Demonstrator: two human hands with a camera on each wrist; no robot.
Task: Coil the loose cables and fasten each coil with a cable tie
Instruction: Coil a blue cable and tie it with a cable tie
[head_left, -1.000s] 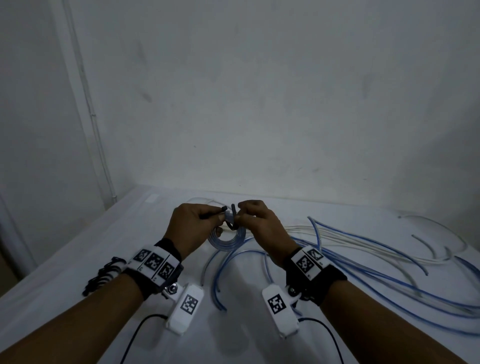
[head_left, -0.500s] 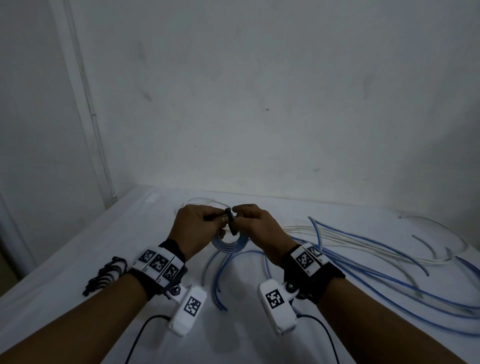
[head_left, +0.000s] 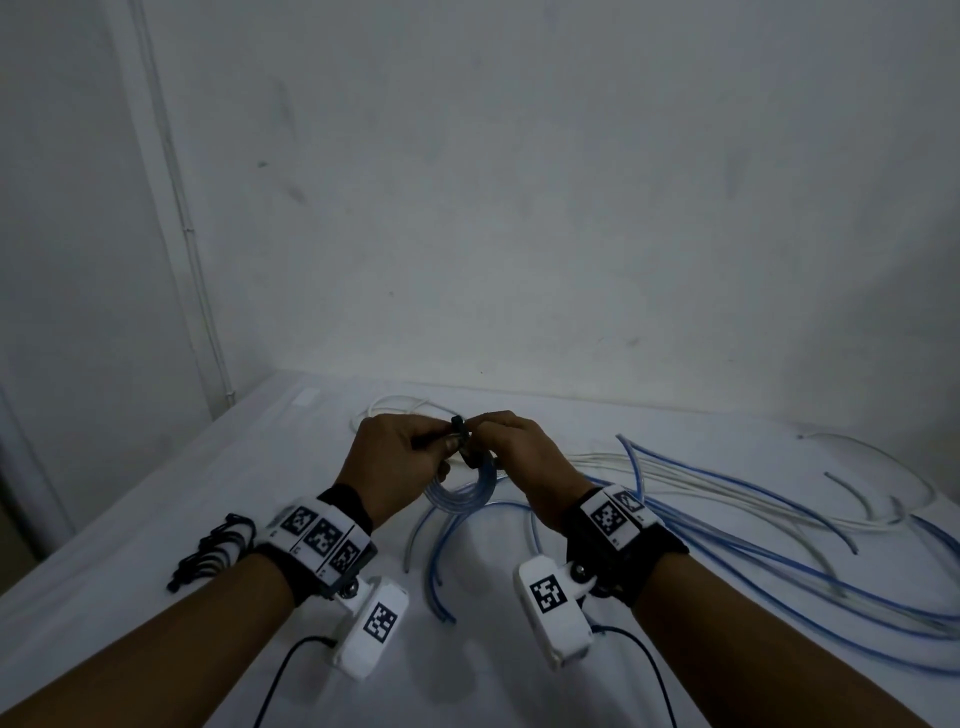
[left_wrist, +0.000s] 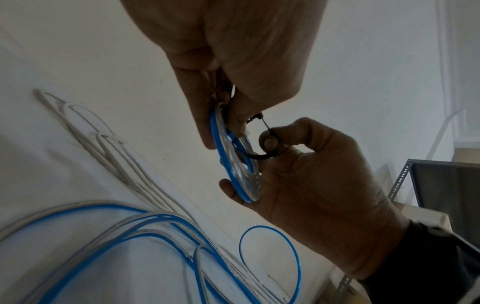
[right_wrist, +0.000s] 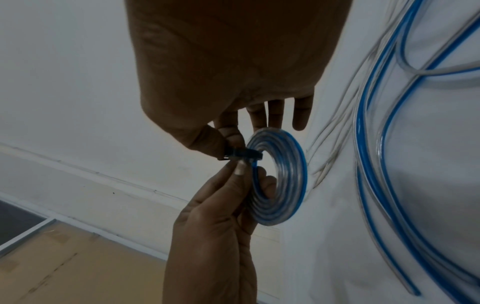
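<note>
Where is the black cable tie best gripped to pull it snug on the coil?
Judging by its pose, pinch the cable tie by its free tail beyond the head, coming from the left hand side, while the right hand steadies the blue coil.

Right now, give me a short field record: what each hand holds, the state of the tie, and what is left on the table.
left hand: pinches the black plastic cable tie
right hand: holds the small blue-and-clear coiled cable, one fingertip through the tie's loop
tie state: looped round the coil, slack
coil position: held above the table
white table: loose blue and white cables, uncoiled
spare black cable ties: beside the left wrist
</note>
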